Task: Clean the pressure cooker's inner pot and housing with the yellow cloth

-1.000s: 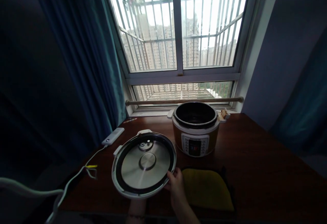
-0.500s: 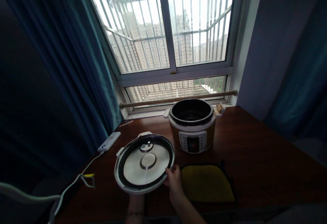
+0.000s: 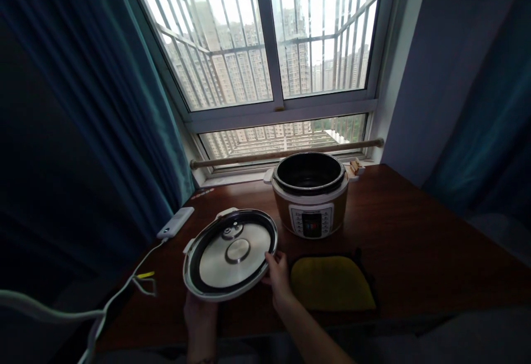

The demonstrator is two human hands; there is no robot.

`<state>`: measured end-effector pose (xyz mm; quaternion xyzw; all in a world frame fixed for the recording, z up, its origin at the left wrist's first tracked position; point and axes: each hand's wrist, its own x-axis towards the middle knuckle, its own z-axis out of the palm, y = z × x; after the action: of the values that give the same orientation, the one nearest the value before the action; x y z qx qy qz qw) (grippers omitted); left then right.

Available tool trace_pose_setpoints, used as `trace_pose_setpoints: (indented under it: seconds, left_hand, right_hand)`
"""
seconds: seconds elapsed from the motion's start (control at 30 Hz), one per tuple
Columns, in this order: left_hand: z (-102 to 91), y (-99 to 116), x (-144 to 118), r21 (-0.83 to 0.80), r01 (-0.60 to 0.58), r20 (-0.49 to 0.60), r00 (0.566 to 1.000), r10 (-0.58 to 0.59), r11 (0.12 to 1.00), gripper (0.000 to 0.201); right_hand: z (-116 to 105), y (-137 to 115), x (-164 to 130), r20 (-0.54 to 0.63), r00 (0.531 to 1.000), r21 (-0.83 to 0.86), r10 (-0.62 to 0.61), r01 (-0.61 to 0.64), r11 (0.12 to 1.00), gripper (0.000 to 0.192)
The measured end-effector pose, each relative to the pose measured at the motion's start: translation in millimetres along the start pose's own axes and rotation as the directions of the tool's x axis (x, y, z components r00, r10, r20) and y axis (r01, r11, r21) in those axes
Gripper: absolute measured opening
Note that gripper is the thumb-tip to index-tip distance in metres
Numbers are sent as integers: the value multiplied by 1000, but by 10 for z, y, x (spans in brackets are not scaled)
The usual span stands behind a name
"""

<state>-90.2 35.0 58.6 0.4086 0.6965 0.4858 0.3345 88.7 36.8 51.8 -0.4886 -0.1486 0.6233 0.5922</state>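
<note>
Both hands hold a round lid [image 3: 230,254] underside up, near the front edge of a dark wooden table [image 3: 415,242]; the left hand [image 3: 199,311] grips it from below at its near rim, fingers hidden under it, and the right hand [image 3: 277,278] closes on its right rim, thumb on top. The lid is tilted a little towards the camera; its steel plate is ringed by a dark band and a white edge; whether it touches the table I cannot tell.

Just right of the right hand lies a yellow cloth [image 3: 332,282] on a dark mat. Beyond it, towards the window [image 3: 269,48], stands an open cooker [image 3: 310,193] — dark pot inside, button panel facing near. A wooden rod [image 3: 286,154] runs along the sill behind it.

On the far left of the table lies a white box [image 3: 175,223]; a white cable [image 3: 116,297] runs from it off the near left edge. A teal curtain [image 3: 124,104] hangs at the left.
</note>
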Motion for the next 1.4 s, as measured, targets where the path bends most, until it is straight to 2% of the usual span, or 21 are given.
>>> trace_pose_setpoints:
  seconds: [0.03, 0.07, 0.13, 0.2, 0.23, 0.33, 0.5, 0.8, 0.93, 1.03, 1.1, 1.13, 1.2, 1.27, 1.33, 1.4]
  left_hand:
    - [-30, -36, -18, -94, 21, -31, 999, -25, 995, 63]
    - [-49, -70, -34, -311, 54, -71, 994, -79, 949, 58]
    - [-58, -115, -56, -635, 113, -75, 976, -206, 765, 54]
    - [-42, -109, -65, -812, 124, -21, 970, -240, 570, 52]
    - [-29, -85, -68, -835, 114, -3, 977, -211, 538, 49]
    - [6, 37, -77, -854, 85, 23, 992, -126, 513, 40]
    - [2, 172, -67, -870, 70, 17, 994, -112, 488, 37]
    - [-91, -22, 136, -851, 109, 21, 985, -173, 513, 34]
    - [-114, -26, 124, -833, 147, 20, 971, -236, 534, 45]
    - [-129, -21, 55, -833, 179, 13, 952, -306, 524, 47]
    - [-126, -54, -29, -825, 203, 19, 943, -333, 528, 45]
    - [-115, -88, -85, -823, 212, 26, 941, -338, 526, 43]
    - [-73, -194, -219, -824, 233, 51, 938, -342, 517, 34]
    - [1, -325, -375, -800, 240, 70, 947, -313, 549, 24]
    - [107, -436, -541, -691, 206, 60, 971, -230, 693, 20]
    - [245, -483, -709, -472, 97, 62, 995, -77, 876, 24]
  right_hand:
    - [6, -12, -11, 27, 999, -4, 20, -20, 1000, 41]
    - [15, -23, -21, 56, 998, -8, 38, -37, 999, 44]
    - [38, -38, -34, 112, 992, -9, 64, -63, 998, 47]
    - [62, -48, -43, 148, 985, -5, 87, -87, 996, 47]
    - [71, -54, -48, 153, 984, -3, 94, -95, 996, 46]
    - [83, -83, -68, 159, 983, -8, 95, -95, 995, 46]
    - [101, -165, -90, 229, 967, -39, 108, -101, 994, 50]
    - [234, -244, -39, 203, 968, -68, 150, -139, 988, 46]
    - [126, -213, -92, 232, 967, -83, 106, -89, 993, 52]
    - [-101, -188, -123, 183, 983, -184, -21, 55, 981, 45]
    - [-340, -206, -138, 183, 967, -319, -179, 231, 919, 36]
    - [-481, -229, -146, 212, 940, -398, -269, 334, 855, 31]
    - [-782, -295, -166, 303, 859, -554, -412, 511, 657, 25]
    - [-1061, -361, -191, 374, 808, -692, -455, 570, 444, 29]
    - [-1267, -395, -216, 406, 815, -803, -414, 534, 265, 37]
    - [-1378, -385, -240, 420, 842, -867, -337, 482, 124, 47]
